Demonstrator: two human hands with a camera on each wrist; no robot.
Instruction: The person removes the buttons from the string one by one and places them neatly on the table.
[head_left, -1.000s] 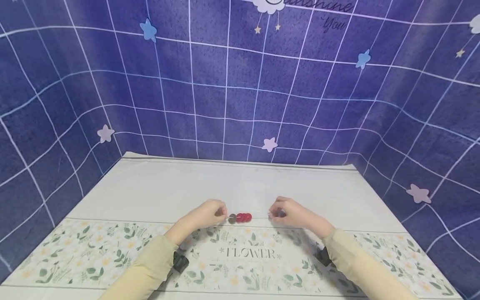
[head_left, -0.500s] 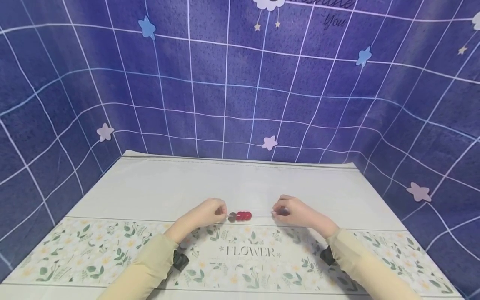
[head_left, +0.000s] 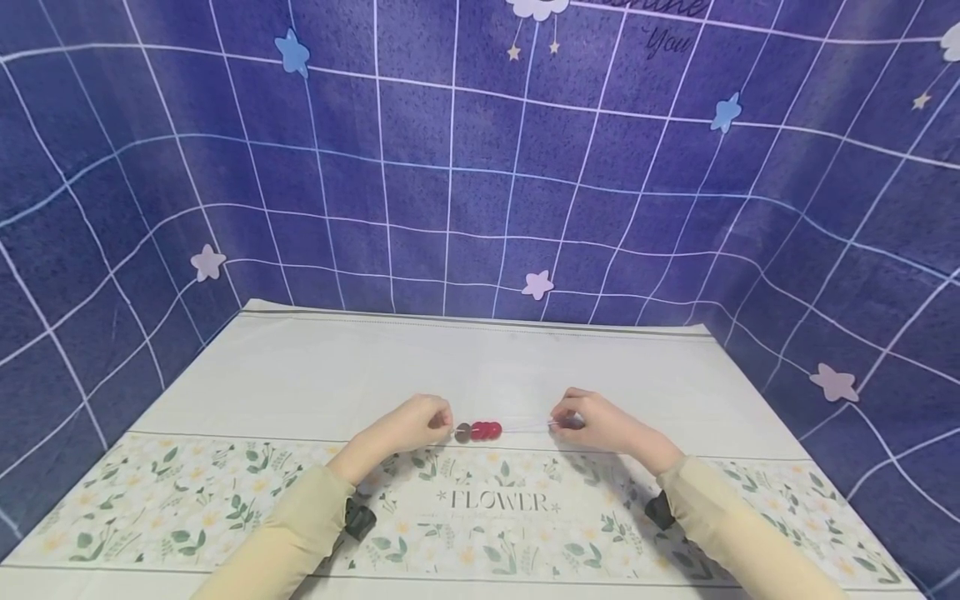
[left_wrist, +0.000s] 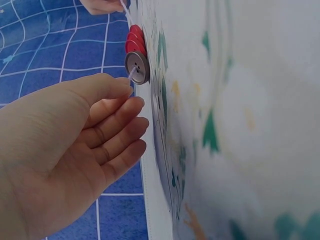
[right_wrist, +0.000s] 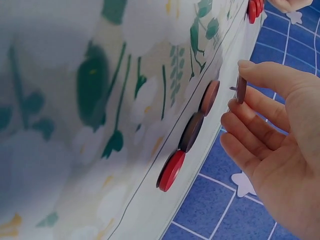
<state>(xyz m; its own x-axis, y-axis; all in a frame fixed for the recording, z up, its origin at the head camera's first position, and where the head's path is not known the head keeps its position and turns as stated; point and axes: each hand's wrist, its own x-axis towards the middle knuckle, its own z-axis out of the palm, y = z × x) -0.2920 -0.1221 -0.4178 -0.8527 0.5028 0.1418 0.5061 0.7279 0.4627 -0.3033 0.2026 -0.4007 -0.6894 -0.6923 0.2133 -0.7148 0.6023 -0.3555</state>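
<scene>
In the head view, a grey-brown button and several red buttons sit together on a thin pale string between the two hands. My left hand pinches the string beside the grey-brown button, thumb against index finger, as the left wrist view shows. My right hand pinches a brown button seen edge-on, with a small tip sticking out of its side. The string runs up to these right fingers in the head view. Just below that hand, a reddish-brown button, a dark button and a red button lie in a row.
A white cloth with a floral band and the word FLOWER covers the table. Behind and at both sides hangs a blue grid-patterned curtain. Each wrist carries a black camera, one at the left cuff, the other at the right cuff.
My right hand has shifted slightly to the right, away from the red buttons, so the string between them is longer. The left hand and the threaded buttons have hardly moved.
</scene>
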